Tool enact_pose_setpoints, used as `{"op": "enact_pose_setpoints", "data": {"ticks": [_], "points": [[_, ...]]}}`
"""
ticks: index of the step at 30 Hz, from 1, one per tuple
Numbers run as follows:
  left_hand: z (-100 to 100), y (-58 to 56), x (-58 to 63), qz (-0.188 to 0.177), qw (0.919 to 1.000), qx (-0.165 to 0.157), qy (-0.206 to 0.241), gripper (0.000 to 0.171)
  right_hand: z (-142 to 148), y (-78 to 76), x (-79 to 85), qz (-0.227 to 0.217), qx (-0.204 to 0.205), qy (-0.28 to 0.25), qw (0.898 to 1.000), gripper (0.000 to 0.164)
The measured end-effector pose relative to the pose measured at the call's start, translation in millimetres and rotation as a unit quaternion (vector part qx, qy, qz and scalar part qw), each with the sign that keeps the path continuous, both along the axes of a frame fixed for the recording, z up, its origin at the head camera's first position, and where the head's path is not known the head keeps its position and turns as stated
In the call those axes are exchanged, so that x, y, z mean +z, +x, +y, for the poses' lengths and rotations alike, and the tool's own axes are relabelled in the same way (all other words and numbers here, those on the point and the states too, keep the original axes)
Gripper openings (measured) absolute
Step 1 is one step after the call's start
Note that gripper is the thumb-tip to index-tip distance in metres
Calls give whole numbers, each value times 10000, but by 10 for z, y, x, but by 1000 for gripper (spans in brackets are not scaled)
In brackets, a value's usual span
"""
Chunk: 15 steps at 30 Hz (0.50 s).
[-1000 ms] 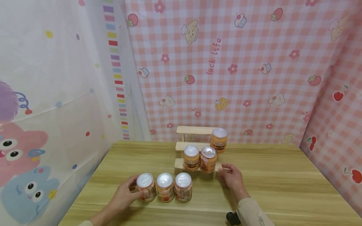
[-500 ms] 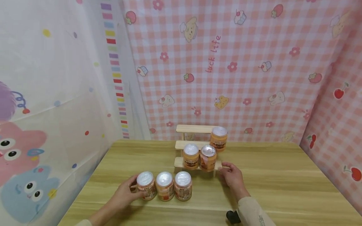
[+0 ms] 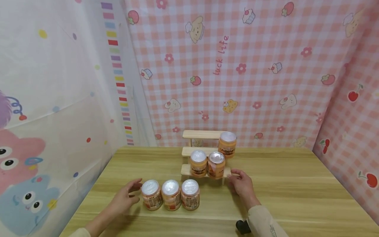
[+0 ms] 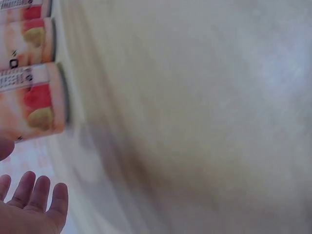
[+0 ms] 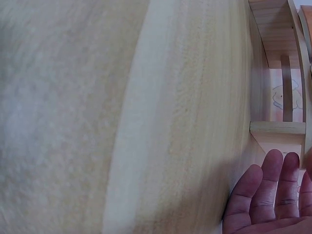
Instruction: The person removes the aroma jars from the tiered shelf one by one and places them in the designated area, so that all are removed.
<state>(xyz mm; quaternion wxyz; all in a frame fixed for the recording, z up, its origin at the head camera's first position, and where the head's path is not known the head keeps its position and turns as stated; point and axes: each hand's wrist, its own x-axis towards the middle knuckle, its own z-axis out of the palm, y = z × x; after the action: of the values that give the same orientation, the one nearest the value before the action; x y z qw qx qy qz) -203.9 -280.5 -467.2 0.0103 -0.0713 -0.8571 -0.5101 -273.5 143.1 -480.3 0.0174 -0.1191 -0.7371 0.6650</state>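
Three orange-labelled cans with silver lids stand in a row on the table: the left can (image 3: 152, 195), the middle can (image 3: 171, 195) and the right can (image 3: 190, 195). My left hand (image 3: 122, 199) is just left of the row, thumb and fingers spread apart, holding nothing. A small wooden three-step rack (image 3: 186, 170) stands behind. On its lowest step sit two similar cans, one (image 3: 198, 164) beside the other (image 3: 216, 165); a third can (image 3: 227, 144) is higher up at the right. My right hand (image 3: 242, 187) holds the right end of the lowest step between thumb and index finger.
The wooden table (image 3: 281, 197) runs back to a pink checked cloth (image 3: 251, 82). A white cloth (image 3: 74, 82) with cartoon figures hangs on the left. A black object (image 3: 242, 227) shows beside the right sleeve (image 3: 263, 220).
My left hand has let go of the left can and drawn back to the left, its fingers opening. The right hand stays at the rack's end, and the cans stay in place.
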Motion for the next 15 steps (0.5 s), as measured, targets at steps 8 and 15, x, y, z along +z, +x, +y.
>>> {"op": "enact_pose_setpoints", "data": {"ticks": [8,15], "points": [[-49,-120,250,519,9984,146,-155,56,-4,7,3,50,-2,-1,10000,31],[-13,-286,482,720,9964,216,-391,54,-3,7,7,13,27,-4,10000,31]]}}
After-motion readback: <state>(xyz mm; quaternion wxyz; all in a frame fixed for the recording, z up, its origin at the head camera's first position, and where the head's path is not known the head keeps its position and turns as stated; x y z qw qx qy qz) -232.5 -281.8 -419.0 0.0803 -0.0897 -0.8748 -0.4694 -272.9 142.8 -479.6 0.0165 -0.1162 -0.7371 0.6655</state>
